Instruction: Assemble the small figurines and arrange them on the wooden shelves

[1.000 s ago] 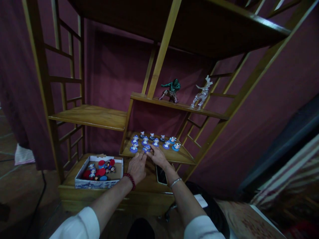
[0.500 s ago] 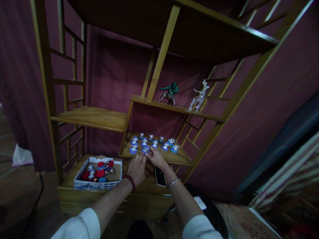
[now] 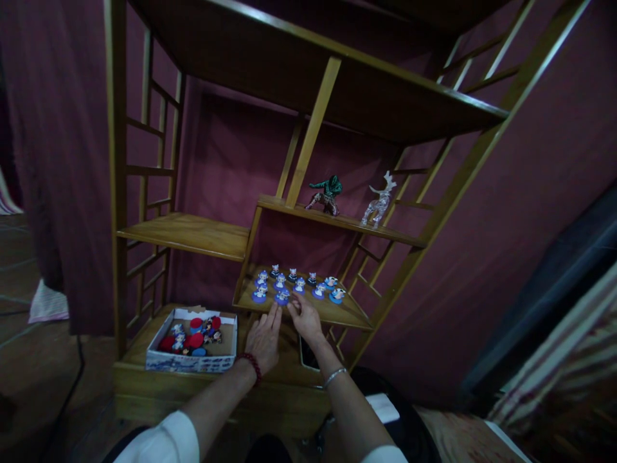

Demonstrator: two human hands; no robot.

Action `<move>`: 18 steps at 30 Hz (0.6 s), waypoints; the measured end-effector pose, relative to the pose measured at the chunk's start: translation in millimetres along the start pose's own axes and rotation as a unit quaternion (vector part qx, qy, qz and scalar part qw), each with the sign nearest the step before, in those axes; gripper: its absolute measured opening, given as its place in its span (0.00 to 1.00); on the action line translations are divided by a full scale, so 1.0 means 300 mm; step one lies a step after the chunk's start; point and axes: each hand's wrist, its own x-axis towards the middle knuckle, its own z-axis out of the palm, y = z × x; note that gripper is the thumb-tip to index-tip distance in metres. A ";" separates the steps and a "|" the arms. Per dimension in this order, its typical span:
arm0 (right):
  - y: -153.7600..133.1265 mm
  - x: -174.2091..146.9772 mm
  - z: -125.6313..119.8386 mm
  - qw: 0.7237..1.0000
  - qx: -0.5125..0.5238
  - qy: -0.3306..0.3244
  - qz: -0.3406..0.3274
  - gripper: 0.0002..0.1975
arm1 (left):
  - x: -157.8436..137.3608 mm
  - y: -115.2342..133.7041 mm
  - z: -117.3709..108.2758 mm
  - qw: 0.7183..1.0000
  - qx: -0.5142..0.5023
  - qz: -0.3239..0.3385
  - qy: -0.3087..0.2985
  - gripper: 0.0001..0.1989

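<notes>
My left hand (image 3: 264, 334), with a red bead bracelet on its wrist, has its fingers stretched out at the shelf's front edge. Its fingertips are just below a small figurine on a purple base (image 3: 282, 296) in the front row. Right of that figurine is my right hand (image 3: 306, 319), thumb and fingers apart with nothing visible between them. Whether a fingertip still touches the base, I cannot tell. Around them stand several more figurines on the low shelf (image 3: 349, 313): purple-based ones (image 3: 260, 293), small dark-based ones (image 3: 292, 275) at the back and blue-based ones (image 3: 337, 295) at the right.
A cardboard box (image 3: 230, 364) at the left holds jumbled figurines with red and blue bases. Partly behind my right arm lies a dark phone (image 3: 307, 355). On the shelf above stand a green crouching figure (image 3: 329, 193) and a clear deer figure (image 3: 380, 200). A wooden post (image 3: 315, 128) rises there.
My right hand has drawn back from the front-row figurine, moving slightly right and down. My left hand stays near the shelf edge. The camera view has tilted upward a little.
</notes>
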 end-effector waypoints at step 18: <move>-0.141 -0.282 0.127 0.996 0.033 0.082 -0.010 0.15 | -0.147 -0.036 0.013 0.999 -0.023 0.023 0.036 0.32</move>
